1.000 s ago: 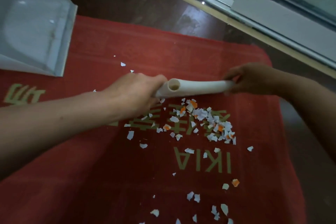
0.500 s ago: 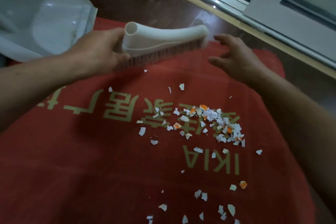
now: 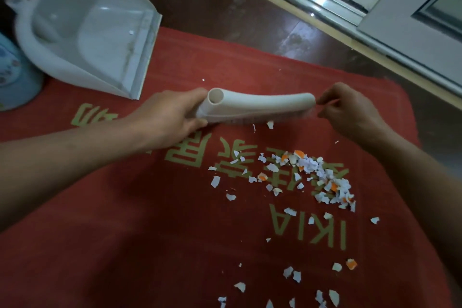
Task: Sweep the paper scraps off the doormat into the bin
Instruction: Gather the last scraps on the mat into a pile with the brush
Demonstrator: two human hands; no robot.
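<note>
A red doormat (image 3: 120,220) with gold lettering covers most of the floor. White and orange paper scraps (image 3: 317,175) lie heaped right of its middle, with loose bits scattered toward the near edge. My left hand (image 3: 167,115) grips the hollow handle end of a white hand brush (image 3: 262,105), which lies across the mat just beyond the heap, bristles down. My right hand (image 3: 350,112) has curled fingers pinching the brush's far tip. A light blue container (image 3: 15,75), possibly the bin, shows at the far left edge, cut off.
A white dustpan (image 3: 87,32) rests at the mat's far left corner, its lip toward the mat. Dark brown floor (image 3: 225,7) lies beyond the mat. A sliding door track and white frame (image 3: 350,7) run along the upper right.
The brush was lifted from beside the heap toward the far edge, my right hand letting go; now it is lower on the mat and my right hand is back at its tip.
</note>
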